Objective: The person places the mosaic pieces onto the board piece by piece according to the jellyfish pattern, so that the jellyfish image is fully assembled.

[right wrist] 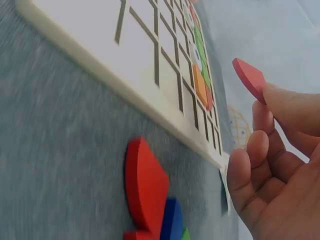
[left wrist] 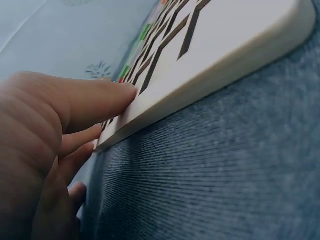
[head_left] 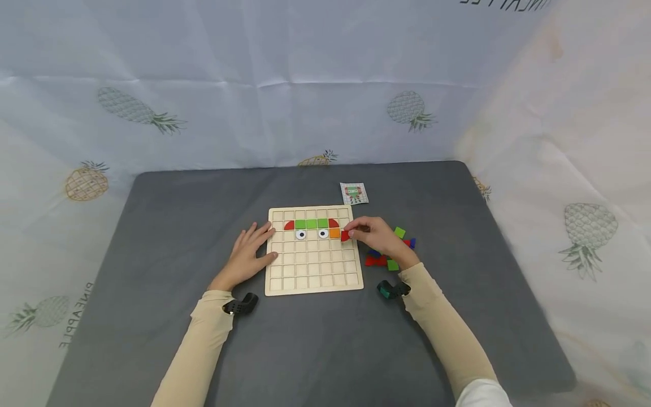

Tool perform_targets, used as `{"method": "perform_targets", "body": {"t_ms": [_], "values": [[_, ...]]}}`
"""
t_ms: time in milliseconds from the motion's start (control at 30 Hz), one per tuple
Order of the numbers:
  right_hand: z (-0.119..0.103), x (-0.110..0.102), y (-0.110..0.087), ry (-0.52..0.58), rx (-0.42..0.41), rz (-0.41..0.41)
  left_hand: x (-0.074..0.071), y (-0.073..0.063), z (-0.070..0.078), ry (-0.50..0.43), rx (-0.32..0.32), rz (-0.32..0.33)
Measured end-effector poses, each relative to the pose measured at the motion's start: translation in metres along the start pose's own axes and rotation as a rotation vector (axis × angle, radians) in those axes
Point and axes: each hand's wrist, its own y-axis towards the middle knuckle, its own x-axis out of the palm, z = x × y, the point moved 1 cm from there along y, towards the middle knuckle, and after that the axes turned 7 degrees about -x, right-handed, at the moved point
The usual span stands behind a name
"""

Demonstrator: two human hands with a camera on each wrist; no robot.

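A wooden grid board lies on the grey table. Its upper part bears three green squares between two red curved pieces, and below them two eye tiles and an orange square. My left hand rests along the board's left edge, fingers spread, with the thumb touching its surface. Between thumb and fingers my right hand pinches a small red piece, holding it above the board's right edge; the right wrist view shows a gap beneath. The other right fingers are loosely bent.
Right of the board, partly under my right forearm, lie loose red pieces, green squares and blue pieces. A printed picture card lies behind the board's upper right corner. Pineapple-patterned cloth hangs behind the table.
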Motion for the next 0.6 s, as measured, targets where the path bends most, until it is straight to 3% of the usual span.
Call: {"method": "perform_targets", "body": {"t_ms": [400,600], "values": [[-0.002,0.016,0.014,-0.044,0.053,-0.084,0.003,0.001,0.003,0.057,-0.011,0.006],[-0.003,0.019,0.016,-0.123,0.032,-0.115,0.004,0.001,0.004,0.057,-0.017,0.003]]}}
